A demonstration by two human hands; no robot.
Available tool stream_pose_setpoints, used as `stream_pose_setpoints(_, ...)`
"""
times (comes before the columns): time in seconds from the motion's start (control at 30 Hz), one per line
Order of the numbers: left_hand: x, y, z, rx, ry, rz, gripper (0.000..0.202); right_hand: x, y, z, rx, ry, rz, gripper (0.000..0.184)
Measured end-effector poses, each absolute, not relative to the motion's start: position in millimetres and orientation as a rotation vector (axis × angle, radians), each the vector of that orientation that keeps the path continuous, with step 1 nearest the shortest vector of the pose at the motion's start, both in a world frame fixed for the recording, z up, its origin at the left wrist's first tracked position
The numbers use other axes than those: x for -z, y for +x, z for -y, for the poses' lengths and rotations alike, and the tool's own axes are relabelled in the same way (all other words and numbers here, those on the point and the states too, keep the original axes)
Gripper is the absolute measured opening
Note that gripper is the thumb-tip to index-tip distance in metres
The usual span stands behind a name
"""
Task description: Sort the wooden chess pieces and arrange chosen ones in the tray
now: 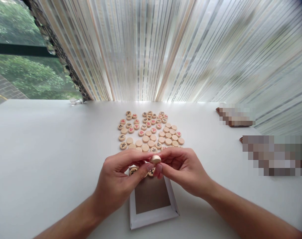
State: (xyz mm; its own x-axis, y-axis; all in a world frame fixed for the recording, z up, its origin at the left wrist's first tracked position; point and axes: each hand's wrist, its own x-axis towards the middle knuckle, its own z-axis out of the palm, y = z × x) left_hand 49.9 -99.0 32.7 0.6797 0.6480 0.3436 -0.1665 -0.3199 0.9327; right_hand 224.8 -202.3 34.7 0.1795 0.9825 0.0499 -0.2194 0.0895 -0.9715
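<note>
My left hand [118, 181] and my right hand [182, 169] meet above a shallow white box [138, 219] with a brown bottom. Between their fingertips they pinch one round wooden game piece [155, 159], tilted on edge. Under the fingers, two pieces with black characters [133, 171] lie at the far end of the box. Beyond the hands, several round wooden pieces [151, 131] lie spread on the white table [46, 156], some marked in red, some in black, some blank side up.
A striped curtain [180, 49] hangs behind the table. A window with trees [21, 69] is at the far left. Two blurred brown objects [236, 116] lie at the right side of the table.
</note>
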Motion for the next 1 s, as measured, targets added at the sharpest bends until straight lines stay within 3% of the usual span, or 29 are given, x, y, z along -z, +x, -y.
stream_pose_setpoints(0.27,-45,56,96,-0.638,1.402,-0.382,0.011,-35,222,202,-1.159,-1.043,0.956,0.026)
stream_pose_setpoints(0.53,-39,55,99,-0.638,1.278,-0.423,0.018,-36,225,201,-1.225,-1.028,0.879,0.023)
stream_pose_setpoints(0.77,-38,54,99,-0.639,1.288,-0.396,0.021,-34,226,201,-1.269,-0.984,0.796,0.036)
stream_pose_setpoints(1.0,-37,54,96,-0.633,1.392,-0.495,0.013,-33,227,200,-1.272,-0.931,0.819,0.020)
